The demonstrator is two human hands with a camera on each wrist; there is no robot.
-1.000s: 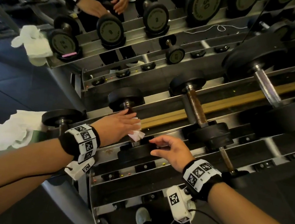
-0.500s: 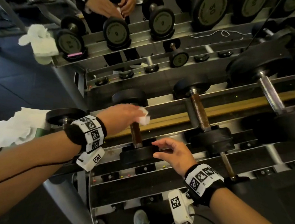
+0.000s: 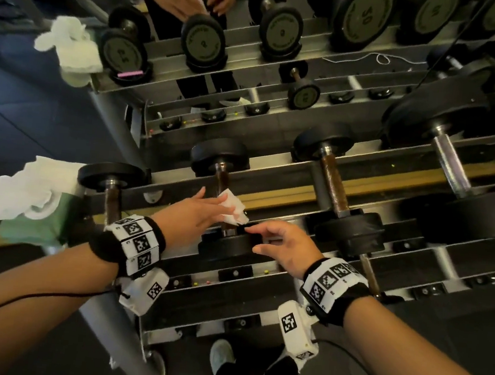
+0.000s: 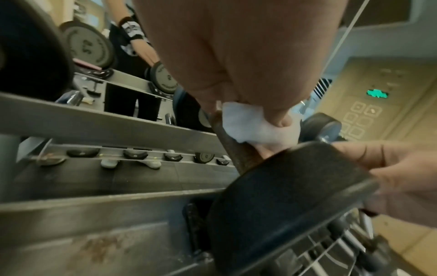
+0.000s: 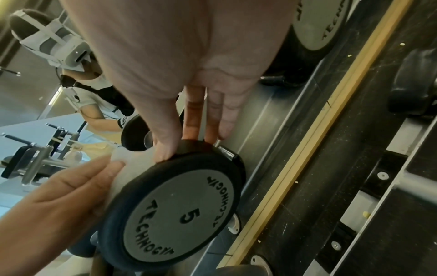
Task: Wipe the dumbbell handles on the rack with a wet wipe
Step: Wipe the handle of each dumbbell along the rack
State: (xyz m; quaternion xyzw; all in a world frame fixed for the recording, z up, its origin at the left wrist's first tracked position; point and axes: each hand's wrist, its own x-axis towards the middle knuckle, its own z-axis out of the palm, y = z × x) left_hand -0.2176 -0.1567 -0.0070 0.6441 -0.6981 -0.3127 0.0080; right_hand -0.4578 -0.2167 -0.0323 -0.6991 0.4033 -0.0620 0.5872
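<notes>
Both hands work on one small dumbbell (image 3: 224,215) on the rack (image 3: 258,293). Left hand (image 3: 189,213) pinches a wet wipe (image 3: 231,207) and presses it to the rusty brown handle (image 4: 238,153), just above the near weight plate (image 5: 179,203). Right hand (image 3: 284,247) curls thumb and fingers over that plate's rim, steadying it. Judging by this, the wiping of this handle is under way. Next, the wipe probably needs to run along the handle's length and round it, then go to the neighbouring handle (image 3: 331,184) beyond the right hand.
</notes>
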